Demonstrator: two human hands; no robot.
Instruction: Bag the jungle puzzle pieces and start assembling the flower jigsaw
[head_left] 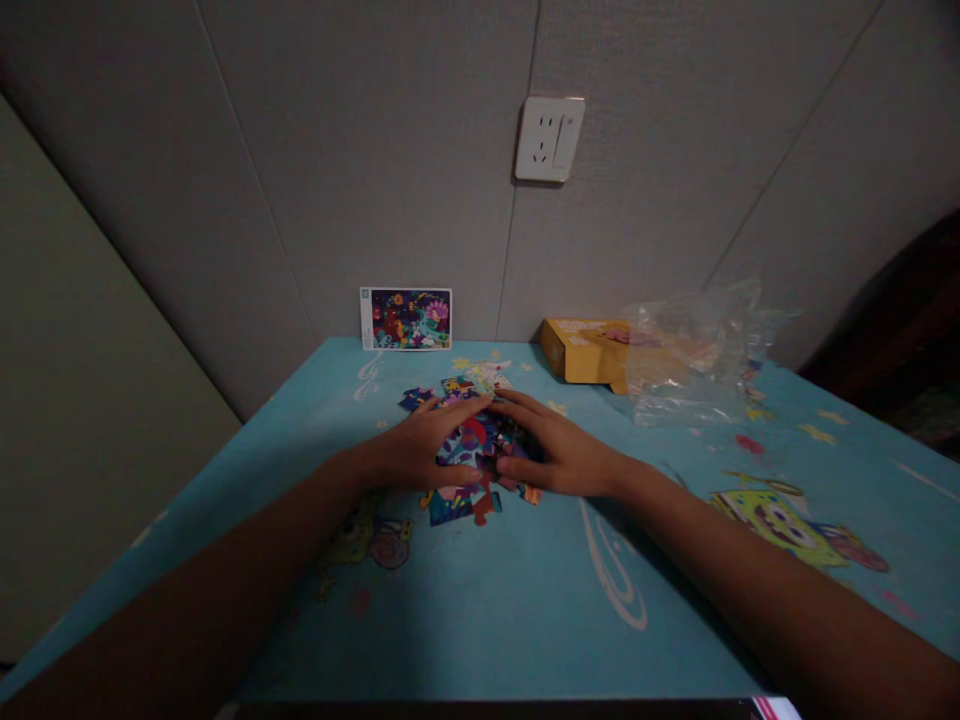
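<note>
A heap of colourful jigsaw puzzle pieces (459, 508) lies in the middle of the blue table. My left hand (420, 447) rests on the heap's left side, thumb and fingers spread apart. From the right, my right hand (566, 447) curves round the other side, its fingers also apart and touching pieces. The fingertips of both hands come close together at the far side of the heap. Between the hands, several pieces show, overlapping one another. Part of the heap is hidden under my palms. A picture card (412, 320) with a dark, colourful scene leans upright against the wall.
The table has a blue cartoon-printed cover (517, 620). At the back right lies a yellow box (589, 355), with a crumpled clear plastic bag (694, 360) partly over it. A white socket plate (550, 140) is on the grey wall behind. Something dark stands at the far right.
</note>
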